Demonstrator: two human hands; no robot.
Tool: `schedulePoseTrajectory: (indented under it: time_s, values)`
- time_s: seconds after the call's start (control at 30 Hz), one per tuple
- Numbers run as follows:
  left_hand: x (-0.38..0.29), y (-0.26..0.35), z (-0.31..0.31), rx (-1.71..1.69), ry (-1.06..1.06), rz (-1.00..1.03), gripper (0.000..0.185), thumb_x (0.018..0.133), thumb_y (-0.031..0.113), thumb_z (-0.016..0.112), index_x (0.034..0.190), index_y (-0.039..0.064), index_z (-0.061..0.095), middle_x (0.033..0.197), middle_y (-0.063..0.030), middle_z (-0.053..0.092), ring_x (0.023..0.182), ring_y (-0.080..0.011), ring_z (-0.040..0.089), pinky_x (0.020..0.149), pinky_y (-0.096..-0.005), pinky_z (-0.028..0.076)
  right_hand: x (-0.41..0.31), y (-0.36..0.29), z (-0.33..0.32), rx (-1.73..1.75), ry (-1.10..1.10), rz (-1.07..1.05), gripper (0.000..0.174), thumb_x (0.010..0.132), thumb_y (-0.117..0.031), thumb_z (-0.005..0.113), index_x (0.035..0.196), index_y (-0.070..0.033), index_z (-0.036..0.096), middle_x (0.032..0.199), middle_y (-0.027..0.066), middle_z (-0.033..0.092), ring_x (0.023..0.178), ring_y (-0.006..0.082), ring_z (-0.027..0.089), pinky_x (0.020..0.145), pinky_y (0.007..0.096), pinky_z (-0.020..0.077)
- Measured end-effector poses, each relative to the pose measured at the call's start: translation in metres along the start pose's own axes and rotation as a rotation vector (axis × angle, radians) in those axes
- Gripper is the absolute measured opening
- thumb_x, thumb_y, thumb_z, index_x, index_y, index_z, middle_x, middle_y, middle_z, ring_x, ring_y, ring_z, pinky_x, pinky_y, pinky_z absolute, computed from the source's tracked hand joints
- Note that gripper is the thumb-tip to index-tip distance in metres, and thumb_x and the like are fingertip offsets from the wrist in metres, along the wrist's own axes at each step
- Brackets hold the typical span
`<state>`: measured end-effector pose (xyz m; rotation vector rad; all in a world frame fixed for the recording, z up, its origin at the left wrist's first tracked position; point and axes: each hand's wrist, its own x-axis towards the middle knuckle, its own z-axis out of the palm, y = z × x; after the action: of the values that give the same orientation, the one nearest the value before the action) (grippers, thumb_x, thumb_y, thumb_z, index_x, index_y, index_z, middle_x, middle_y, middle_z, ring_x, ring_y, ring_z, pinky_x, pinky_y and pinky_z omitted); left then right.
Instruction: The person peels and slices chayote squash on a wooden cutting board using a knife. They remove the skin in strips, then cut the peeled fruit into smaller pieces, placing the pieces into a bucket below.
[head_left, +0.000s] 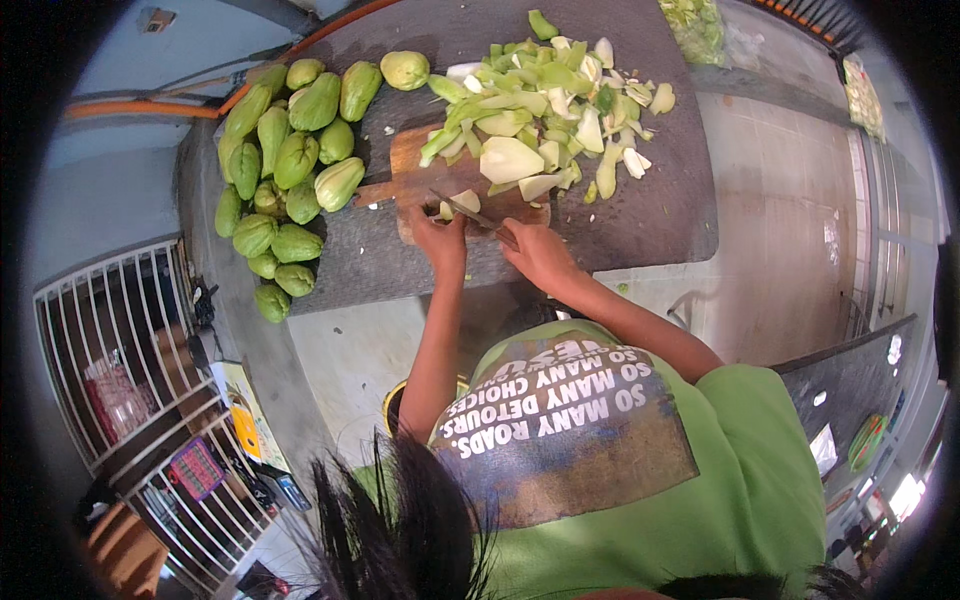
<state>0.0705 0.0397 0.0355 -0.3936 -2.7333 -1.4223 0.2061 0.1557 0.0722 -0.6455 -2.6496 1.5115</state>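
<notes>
In my right hand (541, 253) is a knife (480, 217), its blade angled up and left over the wooden cutting board (420, 157). The blade lies across a pale piece of peeled chayote (463, 201). My left hand (441, 241) holds that piece at the board's near left side, its fingertips partly hidden. Just beyond the blade sits a large peeled chayote piece (511, 160). A heap of pale green chayote pieces and peelings (547, 97) covers the far part of the board and spreads onto the table.
Several whole green chayotes (296, 161) are piled at the left of the dark tabletop (637, 232). The board's handle (373, 194) points towards them. A yellow-rimmed container (391, 405) is partly hidden below my left forearm. White metal bars (112, 285) stand at the left.
</notes>
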Motion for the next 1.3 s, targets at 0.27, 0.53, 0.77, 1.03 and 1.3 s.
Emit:
schedulePoseTrajectory:
  time_s: [0.27,0.53,0.77,1.03,1.3]
  values:
    - [0.010,0.013,0.009,0.036,-0.042,0.079,0.039,0.062,0.004,0.078,0.091,-0.003,0.052,0.090,-0.0199,0.056,0.086,-0.0393,0.055,0.077,-0.0455,0.043,0.006,-0.005,-0.014,0.000,0.021,-0.002,0.025,0.081,-0.015,0.066,0.102,-0.003,0.058,0.079,0.0218,0.066,0.080,0.0415,0.065,0.070,0.0500,0.0513]
    - [0.014,0.030,0.007,0.058,-0.016,0.212,0.037,0.066,0.005,0.078,0.090,-0.003,0.051,0.090,-0.0204,0.055,0.088,-0.0405,0.054,0.078,-0.0469,0.042,0.011,-0.009,-0.027,-0.086,-0.034,0.027,0.025,0.082,-0.015,0.066,0.101,-0.003,0.057,0.086,0.0208,0.066,0.083,0.0414,0.064,0.072,0.0507,0.0505]
    - [0.020,0.031,0.005,0.104,-0.080,0.101,0.037,0.066,0.001,0.077,0.094,-0.003,0.052,0.092,-0.0207,0.056,0.088,-0.0410,0.055,0.079,-0.0464,0.042,0.016,-0.008,-0.019,-0.028,-0.031,0.031,0.025,0.081,-0.012,0.066,0.101,0.001,0.057,0.088,0.0232,0.066,0.087,0.0419,0.064,0.074,0.0500,0.0502]
    - [0.011,0.030,0.002,0.117,-0.119,0.150,0.046,0.067,0.001,0.076,0.106,-0.006,0.052,0.099,-0.0245,0.055,0.093,-0.0404,0.055,0.084,-0.0463,0.042,0.023,0.008,0.001,-0.045,-0.036,0.084,0.024,0.082,-0.011,0.064,0.103,-0.001,0.057,0.085,0.0230,0.066,0.085,0.0425,0.064,0.073,0.0506,0.0504]
    - [0.011,0.012,0.007,0.117,-0.079,0.115,0.060,0.067,0.006,0.075,0.117,-0.012,0.048,0.109,-0.0294,0.053,0.105,-0.0446,0.050,0.094,-0.0503,0.037,0.030,0.009,0.006,-0.085,-0.021,0.063,0.017,0.082,-0.012,0.063,0.095,-0.002,0.058,0.080,0.0217,0.066,0.081,0.0408,0.066,0.071,0.0510,0.0519]
